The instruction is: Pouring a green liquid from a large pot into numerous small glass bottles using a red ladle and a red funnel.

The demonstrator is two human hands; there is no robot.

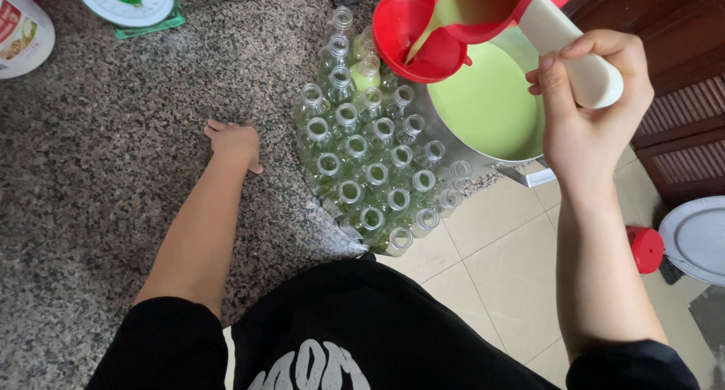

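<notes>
The head camera is looking down at a speckled stone worktop (113, 133). The person's right hand (585, 107) is closing its grip tight around the white handle of a red scoop (491, 9). The scoop is tipping, and pale green liquid is running from it into a red funnel (408, 39). The funnel is sitting on top of one bottle at the far side of a big bunch of clear bottles (370, 171). The bottles are standing upright, close together, near the worktop's edge. Most look empty, but one next to the funnel is showing green inside. Just beside the bottles, a big metal pot (491, 103) is holding lots of the green liquid. The left hand (234, 144) is resting on the worktop, holding nothing, fingers curled, near the bottles but not touching them. A green and white kitchen scale (132, 5) is sitting at the far edge.
</notes>
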